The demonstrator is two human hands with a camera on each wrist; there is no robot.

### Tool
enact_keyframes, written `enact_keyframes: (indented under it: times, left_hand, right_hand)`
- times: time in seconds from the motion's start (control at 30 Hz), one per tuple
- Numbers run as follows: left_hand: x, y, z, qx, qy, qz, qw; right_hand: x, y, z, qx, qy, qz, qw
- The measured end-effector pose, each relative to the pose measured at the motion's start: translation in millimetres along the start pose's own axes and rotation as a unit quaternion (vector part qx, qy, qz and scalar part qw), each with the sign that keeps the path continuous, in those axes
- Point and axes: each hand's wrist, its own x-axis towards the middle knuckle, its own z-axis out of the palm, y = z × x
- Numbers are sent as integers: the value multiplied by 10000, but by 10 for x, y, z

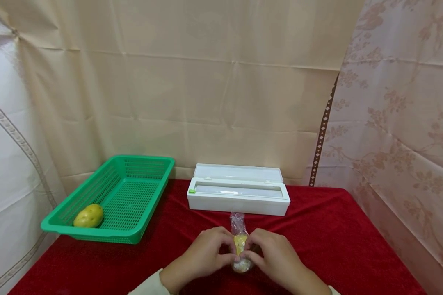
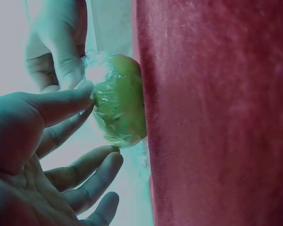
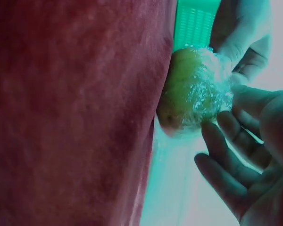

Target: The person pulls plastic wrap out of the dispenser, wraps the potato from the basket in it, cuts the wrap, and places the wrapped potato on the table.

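A yellow potato lies on the red cloth, wrapped in clear cling film, and a crumpled tail of the film stretches away toward the back. My left hand is on its left side, and the left wrist view shows that thumb and forefinger pinching the film on top of the potato. From the right, my right hand pinches film close by with thumb and forefinger, its other fingers spread near the potato. The two thumbs nearly meet over the potato.
Behind the hands stands a white cling film dispenser, its lid raised, a roll inside and a green slider at its left. A green basket on the left holds another potato. Curtains hang behind and beside the red-covered table.
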Motion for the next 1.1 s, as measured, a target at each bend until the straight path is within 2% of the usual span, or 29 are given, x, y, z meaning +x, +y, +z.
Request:
enact_keyframes:
  times: [0.13,0.23,0.37,0.47,0.53,0.63,0.73,0.83,0.9,1.1]
  left_hand:
    - [15,-28,4,-226,98,-301,9992]
    - [24,-54,14,-369,182,-341,9986]
    - [37,-84,28,-457,259,-309,9981]
    - [43,-97,29,-476,351,-255,9979]
    - [43,-102,28,-459,427,-172,9979]
    - [43,-114,36,-435,500,-44,9978]
    - [50,-128,44,-517,478,-27,9975]
    - [62,-141,51,-711,382,-177,9966]
    - [71,-142,52,-885,304,-313,9951]
    - [74,-118,42,-1193,254,-495,9913]
  right_hand:
    - [17,25,-68,457,-688,-97,9965]
    - [23,43,-99,537,-919,-187,9941]
    - [24,63,-85,395,-680,-553,9954]
    - [25,87,-58,478,-446,-730,9952]
    - [27,108,-41,673,-366,-659,9949]
    - [29,144,-25,1148,-391,-323,9921]
    - [30,177,-16,1786,-531,227,9822]
    - [25,193,-12,2210,-714,649,9705]
    - [19,196,-11,2208,-835,740,9689]
    - [1,199,3,1934,-905,548,9754]
